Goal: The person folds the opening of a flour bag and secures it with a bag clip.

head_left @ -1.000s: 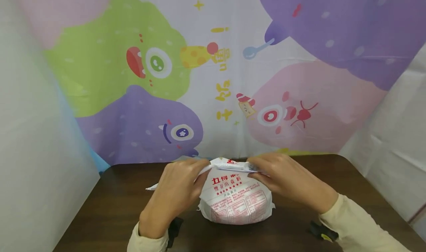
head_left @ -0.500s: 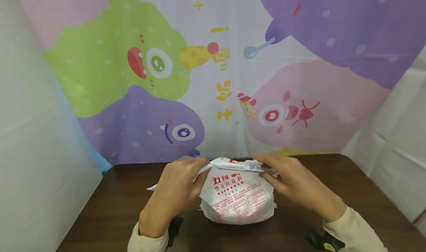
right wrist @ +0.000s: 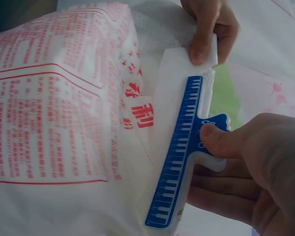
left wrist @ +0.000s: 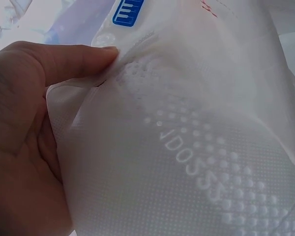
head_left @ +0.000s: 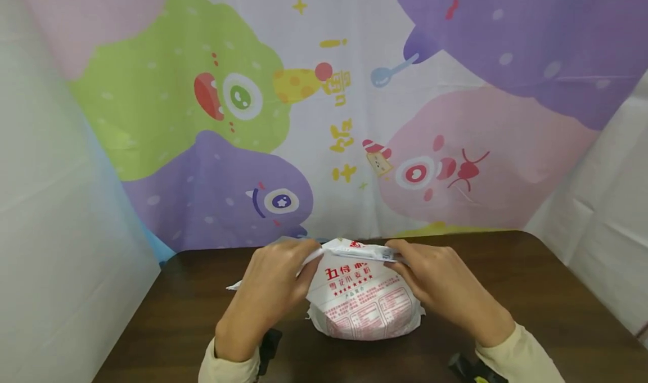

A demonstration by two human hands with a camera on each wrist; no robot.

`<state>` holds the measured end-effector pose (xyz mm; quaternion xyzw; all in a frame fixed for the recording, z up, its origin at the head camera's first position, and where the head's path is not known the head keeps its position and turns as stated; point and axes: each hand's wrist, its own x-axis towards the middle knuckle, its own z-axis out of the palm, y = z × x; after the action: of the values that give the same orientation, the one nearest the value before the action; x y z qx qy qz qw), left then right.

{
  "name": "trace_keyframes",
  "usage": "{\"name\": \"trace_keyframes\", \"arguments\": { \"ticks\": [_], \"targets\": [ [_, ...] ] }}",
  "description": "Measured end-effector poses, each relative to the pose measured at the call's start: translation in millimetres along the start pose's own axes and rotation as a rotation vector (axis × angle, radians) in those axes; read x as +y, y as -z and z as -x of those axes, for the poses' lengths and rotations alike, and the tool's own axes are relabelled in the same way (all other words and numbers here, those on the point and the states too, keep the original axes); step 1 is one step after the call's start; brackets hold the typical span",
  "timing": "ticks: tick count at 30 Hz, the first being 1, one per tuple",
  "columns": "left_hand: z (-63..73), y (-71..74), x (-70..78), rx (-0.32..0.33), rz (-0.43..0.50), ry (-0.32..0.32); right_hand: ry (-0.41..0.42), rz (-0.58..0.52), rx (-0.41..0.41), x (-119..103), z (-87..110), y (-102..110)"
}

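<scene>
A white flour bag (head_left: 364, 310) with red printing stands on the table, its top folded over into a flat strip. My left hand (head_left: 278, 276) pinches the left end of that fold between thumb and fingers; the left wrist view shows the thumb (left wrist: 83, 61) on the embossed white plastic. Across the fold sits a long clip (right wrist: 174, 157), blue and white with a piano-key pattern. My right hand (right wrist: 258, 167) pinches its handle, thumb on the blue tab and fingers behind. In the head view, the right hand (head_left: 440, 276) partly covers the clip.
The dark wooden table (head_left: 177, 321) runs under the bag. Behind it hangs a cartoon-print curtain (head_left: 349, 203), with white cloth (head_left: 61, 214) at the left side and more at the right. A dark strap device (head_left: 473, 366) is by the right wrist.
My right hand has shifted slightly right along the fold. The clip's handle, exposed half a second ago, is now mostly covered by that hand. My left hand keeps its pinch.
</scene>
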<state>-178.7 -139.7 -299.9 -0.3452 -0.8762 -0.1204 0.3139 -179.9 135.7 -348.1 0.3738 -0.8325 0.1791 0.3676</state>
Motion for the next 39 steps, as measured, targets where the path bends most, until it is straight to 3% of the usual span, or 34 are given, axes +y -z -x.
{"name": "trace_keyframes", "arguments": {
  "ticks": [5,11,29,33,39],
  "targets": [
    [-0.6,-0.9,0.6,-0.01,0.0,0.003,0.003,0.007,0.029,-1.0,5.4,-4.5],
    [1.3,0.5,-0.6,-0.036,0.016,0.018,-0.012,-0.056,-0.001,2.8,5.5,-5.7],
    [-0.8,0.6,-0.3,-0.011,0.008,0.004,-0.117,-0.19,-0.032,8.4,7.7,-4.4],
    [-1.7,1.7,-0.9,0.005,0.006,0.012,-0.124,-0.221,-0.039,10.2,7.4,-5.3],
    [-2.4,0.9,-4.6,0.08,-0.005,0.026,-0.177,-0.282,-0.051,13.4,6.4,-10.7]
  ]
}}
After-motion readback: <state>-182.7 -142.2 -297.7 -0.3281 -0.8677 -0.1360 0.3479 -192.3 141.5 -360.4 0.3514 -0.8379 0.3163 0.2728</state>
